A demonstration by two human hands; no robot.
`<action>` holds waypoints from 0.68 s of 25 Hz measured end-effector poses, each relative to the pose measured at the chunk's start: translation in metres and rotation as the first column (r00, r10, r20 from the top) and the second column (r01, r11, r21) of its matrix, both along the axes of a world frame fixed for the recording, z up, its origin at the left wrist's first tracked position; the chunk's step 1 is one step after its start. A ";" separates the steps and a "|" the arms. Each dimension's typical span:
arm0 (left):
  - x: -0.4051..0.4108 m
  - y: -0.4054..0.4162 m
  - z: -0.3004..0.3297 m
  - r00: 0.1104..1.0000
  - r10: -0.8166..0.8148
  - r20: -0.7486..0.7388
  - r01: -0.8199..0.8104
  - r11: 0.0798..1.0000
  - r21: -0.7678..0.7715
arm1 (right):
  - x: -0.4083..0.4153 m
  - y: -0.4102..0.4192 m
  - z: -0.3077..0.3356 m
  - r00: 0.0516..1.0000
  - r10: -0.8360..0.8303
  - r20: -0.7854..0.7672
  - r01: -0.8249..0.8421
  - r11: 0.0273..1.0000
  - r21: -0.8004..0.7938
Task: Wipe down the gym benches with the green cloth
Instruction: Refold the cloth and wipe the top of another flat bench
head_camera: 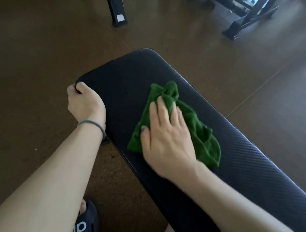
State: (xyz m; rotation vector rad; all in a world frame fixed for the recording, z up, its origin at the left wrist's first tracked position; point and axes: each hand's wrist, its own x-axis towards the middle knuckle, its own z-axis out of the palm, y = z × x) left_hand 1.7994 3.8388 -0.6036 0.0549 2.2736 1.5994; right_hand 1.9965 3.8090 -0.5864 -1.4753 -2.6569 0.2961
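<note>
A black padded gym bench (192,136) with a carbon-weave texture runs from the lower right toward its rounded far end, standing on brown floor (35,63). On its top, near that end, lies the crumpled green cloth (199,129), pressed flat under the right hand (163,136), whose fingers lie spread and fairly straight across it. The left hand (85,103) curls over the bench's near corner, gripping the edge to steady it. Wiping appears to be under way; the next stroke likely calls for sweeping toward the unwiped far end.
</note>
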 end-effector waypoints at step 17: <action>-0.002 -0.001 -0.001 1.000 0.007 -0.014 -0.007 1.000 0.010 | 0.042 0.101 0.000 0.934 -0.348 -0.078 0.346 0.937 -0.041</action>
